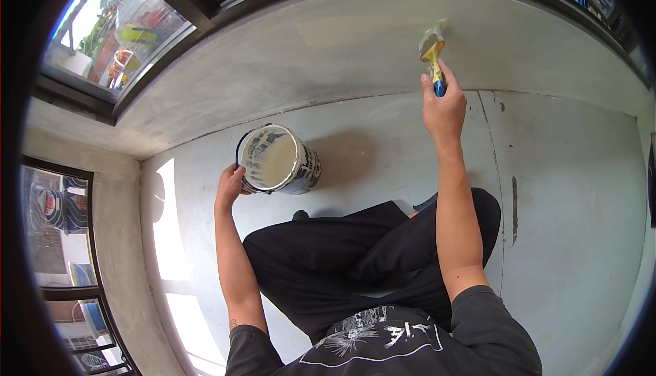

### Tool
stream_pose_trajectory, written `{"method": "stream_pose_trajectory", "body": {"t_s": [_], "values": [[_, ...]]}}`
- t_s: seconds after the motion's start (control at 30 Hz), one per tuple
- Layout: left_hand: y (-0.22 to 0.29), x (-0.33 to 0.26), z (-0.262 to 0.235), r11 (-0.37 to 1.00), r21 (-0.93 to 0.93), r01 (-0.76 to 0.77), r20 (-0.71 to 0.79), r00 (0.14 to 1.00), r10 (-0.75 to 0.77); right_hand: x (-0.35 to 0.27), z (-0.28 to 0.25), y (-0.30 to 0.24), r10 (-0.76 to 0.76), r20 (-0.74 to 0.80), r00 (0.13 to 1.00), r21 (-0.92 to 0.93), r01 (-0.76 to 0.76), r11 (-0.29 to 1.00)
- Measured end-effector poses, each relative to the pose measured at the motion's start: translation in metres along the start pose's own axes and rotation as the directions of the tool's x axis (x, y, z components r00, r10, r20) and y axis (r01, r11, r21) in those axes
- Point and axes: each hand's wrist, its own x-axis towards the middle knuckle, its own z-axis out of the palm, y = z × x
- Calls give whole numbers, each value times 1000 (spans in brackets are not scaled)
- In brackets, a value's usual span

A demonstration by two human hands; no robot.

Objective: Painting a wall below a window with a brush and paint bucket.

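Observation:
My right hand (444, 106) is stretched forward, shut on a paintbrush (432, 51) with a blue and yellow handle. Its pale, paint-loaded bristles press against the low grey wall (328, 41) under the window. My left hand (230, 185) grips the rim of an open paint bucket (279, 161) that tilts toward me on the floor, pale cream paint showing inside. My legs in black trousers (355, 253) are bent beneath me between both arms.
A grey concrete floor (574, 191) with dark cracks spreads to the right. Dark-framed windows (116, 34) run along the top and left (61, 239). A sunlit patch (171, 253) lies on the floor at left.

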Motion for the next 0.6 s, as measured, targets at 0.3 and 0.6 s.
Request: {"method": "stream_pose_trajectory", "body": {"t_s": [0.3, 0.6], "values": [[12, -10, -3, 993, -87, 77, 95, 993, -68, 3, -1, -2, 34, 21, 999, 7, -34, 999], [-9, -22, -21, 986, -25, 166, -38, 985, -167, 3, 4, 4, 73, 35, 997, 6, -73, 997]]}}
